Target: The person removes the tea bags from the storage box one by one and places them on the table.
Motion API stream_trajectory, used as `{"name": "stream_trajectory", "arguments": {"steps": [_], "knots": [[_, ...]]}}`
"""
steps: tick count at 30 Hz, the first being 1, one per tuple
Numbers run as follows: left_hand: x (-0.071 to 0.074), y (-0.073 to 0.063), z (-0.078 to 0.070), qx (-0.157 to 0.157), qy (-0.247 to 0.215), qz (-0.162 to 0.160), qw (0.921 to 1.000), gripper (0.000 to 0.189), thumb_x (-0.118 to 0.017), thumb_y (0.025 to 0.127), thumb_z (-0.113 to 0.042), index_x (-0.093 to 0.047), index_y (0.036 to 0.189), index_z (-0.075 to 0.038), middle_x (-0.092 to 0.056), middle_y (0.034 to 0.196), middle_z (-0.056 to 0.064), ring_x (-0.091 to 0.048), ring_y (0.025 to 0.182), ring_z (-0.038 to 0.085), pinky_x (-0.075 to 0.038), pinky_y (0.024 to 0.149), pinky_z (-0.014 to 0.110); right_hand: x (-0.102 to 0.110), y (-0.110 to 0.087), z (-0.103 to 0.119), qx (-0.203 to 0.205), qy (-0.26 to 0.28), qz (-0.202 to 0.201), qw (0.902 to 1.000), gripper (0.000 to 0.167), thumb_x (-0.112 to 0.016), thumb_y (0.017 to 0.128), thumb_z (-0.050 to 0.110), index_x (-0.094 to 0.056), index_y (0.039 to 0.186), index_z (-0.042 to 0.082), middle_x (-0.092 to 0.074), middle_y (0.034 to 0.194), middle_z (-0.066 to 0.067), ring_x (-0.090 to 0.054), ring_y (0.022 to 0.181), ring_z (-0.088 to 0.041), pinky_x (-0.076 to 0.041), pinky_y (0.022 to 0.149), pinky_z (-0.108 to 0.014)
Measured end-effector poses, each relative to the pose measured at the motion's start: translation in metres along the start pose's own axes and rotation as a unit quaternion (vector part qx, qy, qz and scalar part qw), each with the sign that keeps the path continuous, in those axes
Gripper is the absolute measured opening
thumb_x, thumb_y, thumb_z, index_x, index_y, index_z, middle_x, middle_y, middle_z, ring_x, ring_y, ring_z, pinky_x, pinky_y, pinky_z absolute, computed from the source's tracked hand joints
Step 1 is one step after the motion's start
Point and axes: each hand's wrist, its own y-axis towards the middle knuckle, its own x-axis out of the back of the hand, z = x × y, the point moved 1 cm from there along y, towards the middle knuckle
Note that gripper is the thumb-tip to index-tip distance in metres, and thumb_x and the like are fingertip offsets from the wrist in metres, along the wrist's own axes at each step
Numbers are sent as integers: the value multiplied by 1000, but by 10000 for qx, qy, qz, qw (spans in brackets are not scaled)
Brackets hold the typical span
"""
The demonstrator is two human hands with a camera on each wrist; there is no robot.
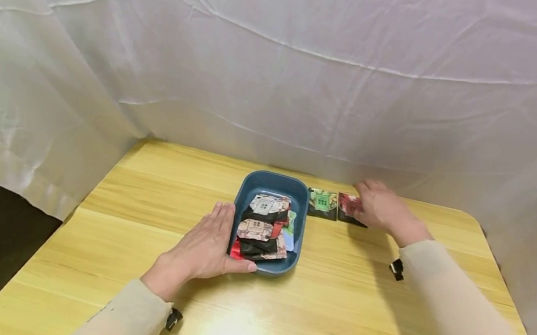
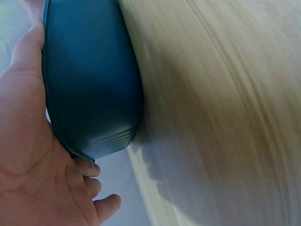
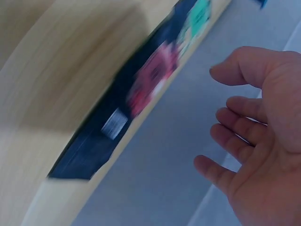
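The head view is bright and mostly clear; a strong white glare lies on the near part of the table (image 1: 330, 313), so the light seems to come from above. A soft shadow falls beside the right sleeve (image 1: 464, 315), and the lower left corner is almost black. Both wrist views are dimmer and bluish; in the right one, the packets (image 3: 150, 80) are blurred.

From the tub (image 1: 273, 183), I could pass at four o'clock across the tabletop (image 1: 335, 280); my left grip (image 1: 203, 242) blocks eight o'clock, the curtain (image 1: 279, 94) twelve.
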Motion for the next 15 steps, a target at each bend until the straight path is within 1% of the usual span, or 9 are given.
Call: {"name": "stream_trajectory", "arguments": {"steps": [3, 5, 7, 9, 12, 15], "knots": [[1, 0, -1, 9, 87, 8, 10000, 144, -59, 77, -94, -5, 167, 4, -5, 175, 23, -1, 164, 38, -14, 133, 52, 1, 8, 22, 304, -2, -294, 9991, 69, -71, 94, 16, -45, 152, -10, -48, 153, -34, -44, 143, -54, -36, 121, -66], [1, 0, -2, 8, 111, 12, 9999, 144, -58, 77, -94, -5, 167, 4, -5, 175, 23, -1, 164, 37, -13, 133, 52, 1, 13, 38, 451, 35, -401, 9982, 70, -71, 94, 17, -44, 153, -9, -48, 155, -32, -44, 144, -52, -35, 122, -64], [1, 0, -2, -1, 113, 15, 9999, 144, -58, 77, -95, -5, 167, 4, -5, 175, 23, 0, 164, 37, -13, 133, 52, 0, 18, 54, 544, 79, -433, 9975, 72, -72, 95, 20, -43, 155, -8, -45, 158, -31, -41, 147, -50, -31, 125, -61], [1, 0, -2, -2, 124, 16, 9999, 144, -58, 76, -95, -5, 167, 3, -5, 175, 23, 0, 164, 36, -13, 133, 52, -2, 23, 71, 629, 157, -477, 9968, 72, -73, 96, 24, -44, 155, -6, -45, 159, -29, -41, 149, -49, -31, 126, -60], [0, 1, -1, -37, 182, -22, 9998, 144, -57, 77, -95, -6, 167, 4, -7, 175, 24, -1, 164, 37, -13, 133, 52, -5, 30, 94, 800, 250, -577, 9948, 70, -73, 97, 29, -48, 153, -5, -48, 158, -27, -43, 149, -46, -33, 126, -58], [0, 2, -1, -84, 268, -60, 9996, 142, -56, 77, -95, -7, 167, 5, -9, 175, 25, -3, 164, 38, -13, 133, 52, -9, 37, 116, 921, 392, -590, 9932, 67, -72, 99, 31, -51, 152, -4, -51, 156, -25, -46, 147, -43, -36, 125, -56]]}}
